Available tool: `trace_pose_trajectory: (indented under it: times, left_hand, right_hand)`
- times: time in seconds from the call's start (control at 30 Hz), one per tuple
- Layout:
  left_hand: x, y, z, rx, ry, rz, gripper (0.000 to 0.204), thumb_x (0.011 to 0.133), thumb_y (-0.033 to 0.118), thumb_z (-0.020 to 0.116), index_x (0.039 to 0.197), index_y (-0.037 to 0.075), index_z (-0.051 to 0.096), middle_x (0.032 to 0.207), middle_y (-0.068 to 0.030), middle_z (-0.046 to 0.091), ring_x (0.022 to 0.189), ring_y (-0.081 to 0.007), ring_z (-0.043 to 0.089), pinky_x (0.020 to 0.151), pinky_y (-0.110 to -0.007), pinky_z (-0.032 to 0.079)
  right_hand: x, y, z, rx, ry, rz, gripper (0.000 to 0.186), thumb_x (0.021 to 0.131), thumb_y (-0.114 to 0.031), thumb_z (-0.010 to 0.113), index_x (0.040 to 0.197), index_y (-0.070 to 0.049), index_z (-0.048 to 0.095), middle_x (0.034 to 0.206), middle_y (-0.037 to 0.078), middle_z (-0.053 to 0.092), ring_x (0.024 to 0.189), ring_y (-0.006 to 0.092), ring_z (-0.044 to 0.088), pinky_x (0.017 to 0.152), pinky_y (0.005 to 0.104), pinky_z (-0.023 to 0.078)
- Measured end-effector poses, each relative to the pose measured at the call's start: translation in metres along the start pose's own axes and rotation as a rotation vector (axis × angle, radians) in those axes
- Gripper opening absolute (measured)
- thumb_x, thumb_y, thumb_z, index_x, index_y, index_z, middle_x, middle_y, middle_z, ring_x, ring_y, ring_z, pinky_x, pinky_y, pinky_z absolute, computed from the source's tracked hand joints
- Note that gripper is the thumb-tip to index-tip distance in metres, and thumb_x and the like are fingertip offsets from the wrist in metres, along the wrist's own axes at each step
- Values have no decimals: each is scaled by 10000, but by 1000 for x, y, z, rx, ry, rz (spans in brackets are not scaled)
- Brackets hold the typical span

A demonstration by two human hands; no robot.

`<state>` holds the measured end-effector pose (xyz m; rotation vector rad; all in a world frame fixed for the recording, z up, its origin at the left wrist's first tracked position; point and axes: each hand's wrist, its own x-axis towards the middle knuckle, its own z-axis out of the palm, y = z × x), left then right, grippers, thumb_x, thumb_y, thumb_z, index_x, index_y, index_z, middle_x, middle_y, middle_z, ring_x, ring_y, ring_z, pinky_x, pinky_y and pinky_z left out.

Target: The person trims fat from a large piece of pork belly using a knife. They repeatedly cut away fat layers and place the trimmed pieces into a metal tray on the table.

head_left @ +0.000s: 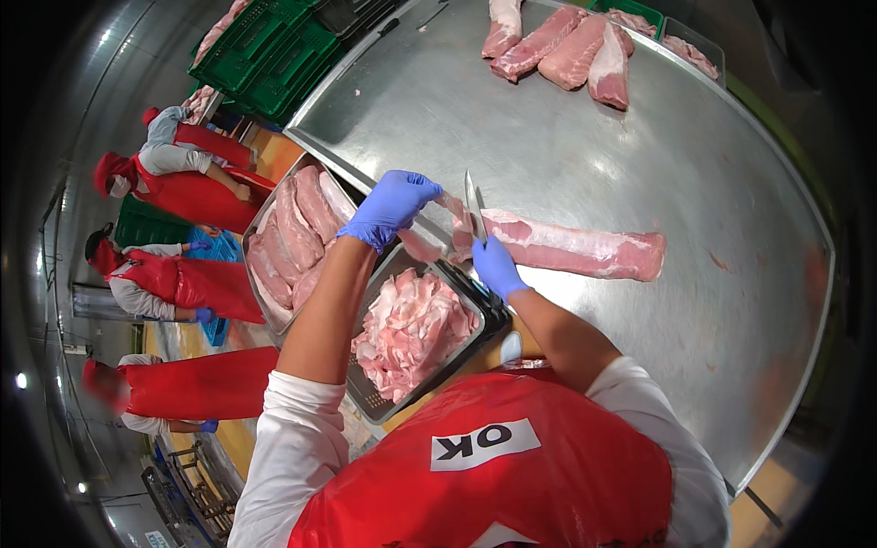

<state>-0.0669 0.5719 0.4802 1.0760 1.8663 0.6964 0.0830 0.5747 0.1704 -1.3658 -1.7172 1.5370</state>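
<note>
A long pork loin lies on the steel table, its near-left end by my hands. My left hand, in a blue glove, is closed on a thin strip of trimmed meat and holds it up at the loin's left end. In my right hand, also gloved in blue, is a knife, its blade pointing away from me beside the strip and the loin's end. Below my hands stands a dark crate heaped with pale pink trimmings.
Several more loins lie at the table's far edge. A tray of large meat pieces stands left of my left forearm. Green crates are stacked at the far left. Several people in red aprons stand to the left. The steel table extends rightward.
</note>
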Motion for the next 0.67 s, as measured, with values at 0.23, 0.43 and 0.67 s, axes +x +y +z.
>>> trace_pose_trajectory:
  times: [0.23,0.43,0.67]
  left_hand:
    - [20,-25,-31,-292,106,-71,211,943,187,758,778,72,695,618,31,492,483,-99,383,460,-297,299]
    - [-23,-18,-34,45,13,-54,209,985,202,734,848,44,733,650,46,536,538,-56,445,476,-265,321]
    - [-8,-171,-18,621,279,-68,421,932,453,768,1025,47,831,982,-168,835,913,-360,793,901,-422,594]
  right_hand:
    - [-30,5,8,-245,43,-175,435,1109,-377,495,1173,43,590,882,271,706,828,401,741,770,540,571]
    - [-95,40,-36,-116,-163,-29,395,1103,-352,528,1177,23,628,971,279,702,902,436,679,818,531,534]
    - [-73,29,-123,50,-99,80,309,1117,-356,573,1115,-60,664,803,83,658,639,146,605,599,345,515]
